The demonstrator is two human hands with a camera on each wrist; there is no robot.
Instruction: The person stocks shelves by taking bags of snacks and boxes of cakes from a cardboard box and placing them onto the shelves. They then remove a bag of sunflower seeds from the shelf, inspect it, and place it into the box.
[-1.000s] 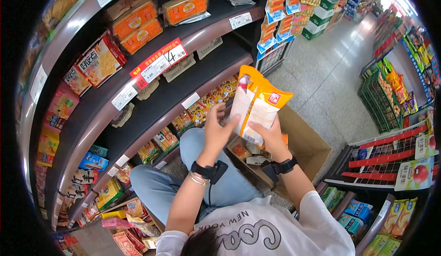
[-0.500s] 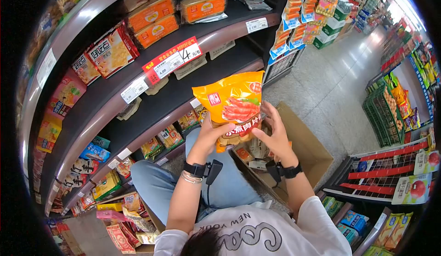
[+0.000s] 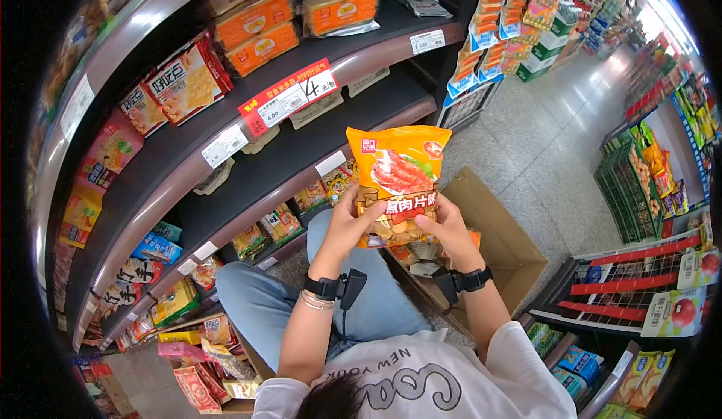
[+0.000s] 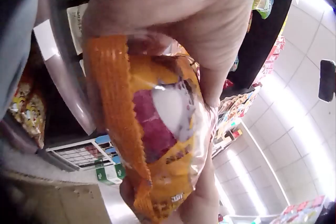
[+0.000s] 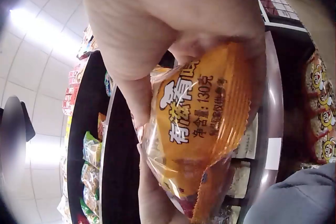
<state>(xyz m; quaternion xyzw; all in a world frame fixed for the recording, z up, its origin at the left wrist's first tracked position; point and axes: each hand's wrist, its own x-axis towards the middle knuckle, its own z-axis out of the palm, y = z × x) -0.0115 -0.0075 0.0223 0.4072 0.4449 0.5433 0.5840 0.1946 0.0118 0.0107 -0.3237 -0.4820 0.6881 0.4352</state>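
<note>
At the left, small packets [image 3: 281, 223] are noted beneath the front edge of a shelf [image 3: 265, 207]. To the right of these, the lower left side of an orange snack bag [image 3: 398, 175] is gripped by the left hand [image 3: 346, 229], the thumb being laid on the printed face. The bag is held upright, past the shelf's front edge and above the raised leg [image 3: 331, 250], with its printed face turned toward the head camera. The lower right side is gripped by the right hand [image 3: 453, 232], its thumb also placed on the front. Farther right, an open carton [image 3: 500, 220] is seen, its left edge partly hidden by the bag and the right hand.

The bag is judged to be light and soft, puffed with air, and its glossy film somewhat slippery. The contents are presumed brittle and could be crushed if the middle were squeezed hard. A crimped seam [image 4: 118, 95] is visible near the left palm; it is assessed as the stiffer part. Hold is best taken at both lower sides, as found, or by the flat top seam, with pressure kept light.
</note>
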